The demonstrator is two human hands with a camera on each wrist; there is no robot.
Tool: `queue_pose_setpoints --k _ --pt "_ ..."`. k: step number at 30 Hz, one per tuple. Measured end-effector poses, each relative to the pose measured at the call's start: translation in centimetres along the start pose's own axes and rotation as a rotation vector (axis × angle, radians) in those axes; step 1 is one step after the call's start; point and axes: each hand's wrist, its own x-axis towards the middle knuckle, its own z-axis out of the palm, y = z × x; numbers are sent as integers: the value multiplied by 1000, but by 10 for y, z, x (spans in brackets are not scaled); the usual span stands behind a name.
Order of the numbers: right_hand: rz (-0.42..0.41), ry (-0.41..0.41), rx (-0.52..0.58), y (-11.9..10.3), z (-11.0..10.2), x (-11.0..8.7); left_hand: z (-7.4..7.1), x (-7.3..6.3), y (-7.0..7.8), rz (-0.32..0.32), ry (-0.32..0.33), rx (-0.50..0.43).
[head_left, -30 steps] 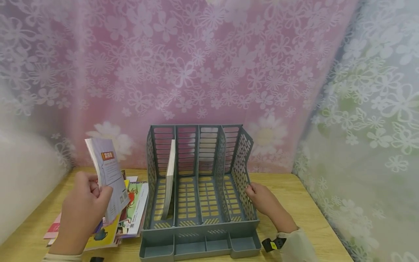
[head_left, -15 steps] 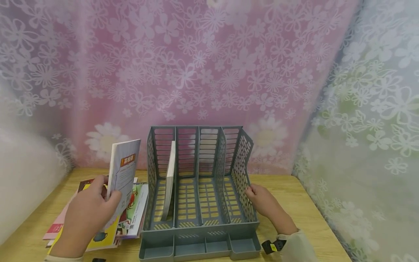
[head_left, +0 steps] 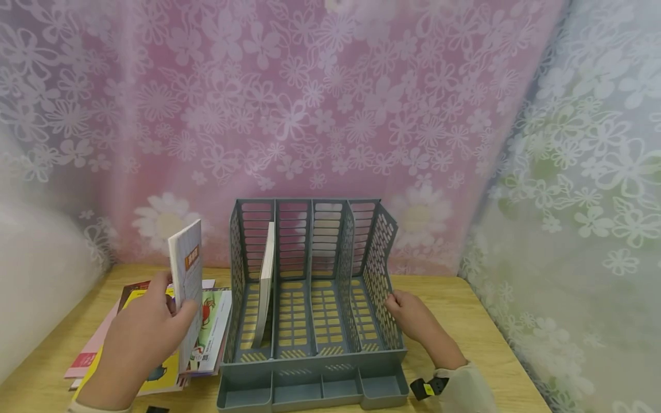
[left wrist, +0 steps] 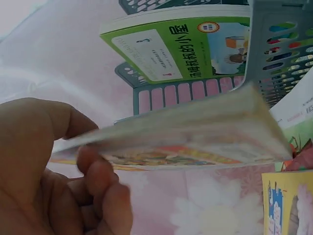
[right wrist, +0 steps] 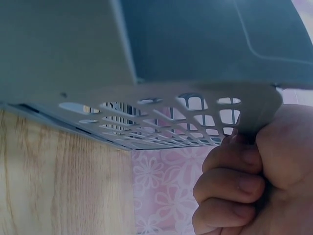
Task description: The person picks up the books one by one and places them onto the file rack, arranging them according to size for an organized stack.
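On a wooden table (head_left: 465, 312) we see a grey rack (head_left: 312, 371); left of it lies a pile of books (head_left: 210, 338). Over the pile is a pale book (head_left: 188, 272), pinched in the left hand (head_left: 147, 332). A green book (head_left: 264, 292) (slightly tilted) stands in the leftmost slot. The right hand (head_left: 411, 316) grips the rack's right wall.

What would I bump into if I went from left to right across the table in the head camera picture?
Pink book → left hand → held book → crab-picture book → white-edged book standing in the gray desk organizer's leftmost slot → right hand → right sleeve.
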Motion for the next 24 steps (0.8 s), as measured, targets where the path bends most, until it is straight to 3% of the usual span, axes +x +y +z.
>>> queue_pose_setpoints --k 3,7,11,14,16,20,24 --pt "-1 6 0 -1 1 0 0 1 2 2 -61 5" --pt "7 14 -4 -2 0 -1 2 2 4 97 -90 40" --pt "13 15 -5 -3 0 -3 4 -2 7 197 41 58" --pt "13 19 -7 -4 0 -4 5 -4 8 228 142 50" --pt "11 23 -10 -4 0 -3 7 -4 9 233 170 50" --pt "12 24 -22 -3 0 -3 11 0 9 208 121 65" --pt "12 19 -34 -3 0 -1 14 4 4 174 22 91"
